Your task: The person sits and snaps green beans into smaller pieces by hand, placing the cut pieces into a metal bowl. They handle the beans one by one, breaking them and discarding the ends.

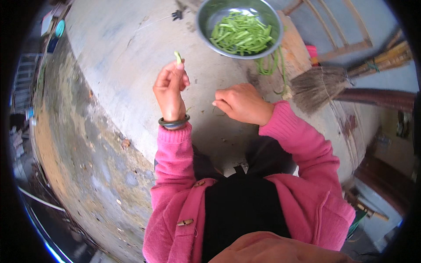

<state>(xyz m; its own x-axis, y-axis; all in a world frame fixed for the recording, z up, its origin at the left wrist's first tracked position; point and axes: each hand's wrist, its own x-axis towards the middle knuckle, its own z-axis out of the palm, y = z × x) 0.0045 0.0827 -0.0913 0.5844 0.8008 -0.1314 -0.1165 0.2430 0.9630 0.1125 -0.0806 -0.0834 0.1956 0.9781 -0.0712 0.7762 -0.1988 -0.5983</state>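
My left hand [171,85] is raised over the concrete floor and pinches a short piece of green bean [178,57] between thumb and finger. To its right, my right hand [241,102] is curled shut, thumb against forefinger; nothing shows between them, and its palm side is hidden. Beyond both hands stands a stainless steel bowl [205,37] holding many cut green bean pieces [241,33]. Long uncut green beans [268,64] hang or lie beside the bowl's near right side, partly hidden by its rim.
A straw broom [319,87] lies to the right, near a wooden board [296,49] and a wooden frame [332,33] by the wall. Small scraps lie on the concrete floor [131,65] before me. A stained, rougher strip of ground [108,171] runs along the left.
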